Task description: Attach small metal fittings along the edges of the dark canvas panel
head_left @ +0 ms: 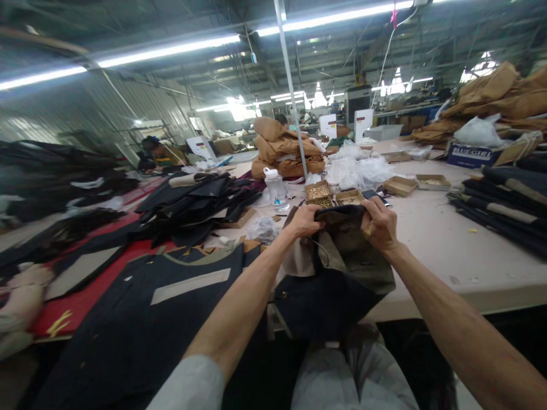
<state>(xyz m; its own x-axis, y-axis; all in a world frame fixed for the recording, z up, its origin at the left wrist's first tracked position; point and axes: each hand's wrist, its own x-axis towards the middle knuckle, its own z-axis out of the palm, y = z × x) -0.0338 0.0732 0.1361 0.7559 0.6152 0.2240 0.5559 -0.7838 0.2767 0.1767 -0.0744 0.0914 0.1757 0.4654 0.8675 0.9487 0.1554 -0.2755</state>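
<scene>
Arms [245, 296] extended forward, angled inward; left hand [306, 221] and right hand [382, 223], apart, grip dark cloth [327, 302] by its upper edge.

There are one held garment [329, 299], one bottle [276, 191], two brown piles [273, 149].

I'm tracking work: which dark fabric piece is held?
The middle piece, its top gripped by the left hand and right hand; other pieces lie either side.

"BLUE GIRL" stands in pale capitals on the blue box [473, 157] at right; marks on the far white panels [328, 128] are too small to read.
</scene>
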